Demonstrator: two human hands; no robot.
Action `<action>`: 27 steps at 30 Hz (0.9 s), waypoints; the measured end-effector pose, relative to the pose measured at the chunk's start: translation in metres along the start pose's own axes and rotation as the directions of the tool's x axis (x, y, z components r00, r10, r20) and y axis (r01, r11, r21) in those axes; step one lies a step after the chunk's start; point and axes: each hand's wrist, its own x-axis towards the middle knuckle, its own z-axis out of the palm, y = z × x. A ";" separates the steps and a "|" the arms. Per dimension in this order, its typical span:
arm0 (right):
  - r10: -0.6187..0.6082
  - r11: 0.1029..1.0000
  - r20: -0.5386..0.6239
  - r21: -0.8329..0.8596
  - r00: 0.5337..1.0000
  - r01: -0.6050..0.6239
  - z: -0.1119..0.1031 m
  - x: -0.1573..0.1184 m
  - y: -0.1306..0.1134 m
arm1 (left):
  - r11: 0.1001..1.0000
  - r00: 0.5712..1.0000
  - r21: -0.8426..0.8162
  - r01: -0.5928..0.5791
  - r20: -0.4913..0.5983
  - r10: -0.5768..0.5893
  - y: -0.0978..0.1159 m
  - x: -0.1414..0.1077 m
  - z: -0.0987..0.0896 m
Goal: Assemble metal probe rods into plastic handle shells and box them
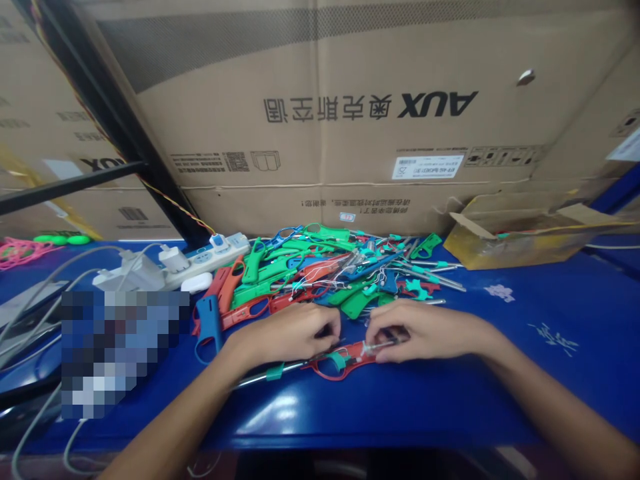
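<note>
Arguably, the right hand (403, 328), pinching the looped red plastic casing (356, 351), could by tugging dislodge its curved green insert (341, 361); whether the left hand (301, 328) grips, we cannot tell.

Lighting is moderate, a bit dim. White glare sits on the blue table (425, 413), left and this side of the fingers (380, 323). Cardboard (300, 60) beyond them is fairly even. Pixelation masks a patch left of them. Wide-angle bend toward edges; fine detail is soft.
</note>
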 end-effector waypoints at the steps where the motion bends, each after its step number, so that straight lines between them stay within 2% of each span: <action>1: 0.006 1.000 0.002 -0.013 1.000 -0.006 0.002 0.001 0.001 | 1.000 1.000 -0.005 -0.005 -0.004 0.005 -0.001 0.000 0.001; 5: 0.020 0.999 0.003 -0.044 1.000 -0.020 0.006 0.003 0.004 | 1.000 1.000 -0.013 -0.023 -0.006 0.023 -0.002 0.002 0.002; 10: 0.051 0.997 0.027 -0.056 0.998 -0.049 0.007 0.003 0.003 | 0.998 1.000 0.052 -0.020 -0.023 0.021 -0.003 0.002 0.003; 16: 0.065 0.996 0.038 -0.070 0.997 -0.062 0.007 0.004 0.002 | 0.994 0.998 0.104 0.041 0.050 -0.046 -0.002 0.002 0.003; 21: 0.055 0.995 0.032 -0.085 0.998 -0.052 0.008 0.003 0.003 | 0.997 0.994 0.053 0.063 0.081 -0.067 0.003 0.003 0.002; 27: 0.055 0.995 -0.013 -0.083 0.998 -0.056 0.011 0.005 0.004 | 0.999 0.998 -0.006 0.047 0.048 -0.046 0.004 0.004 0.002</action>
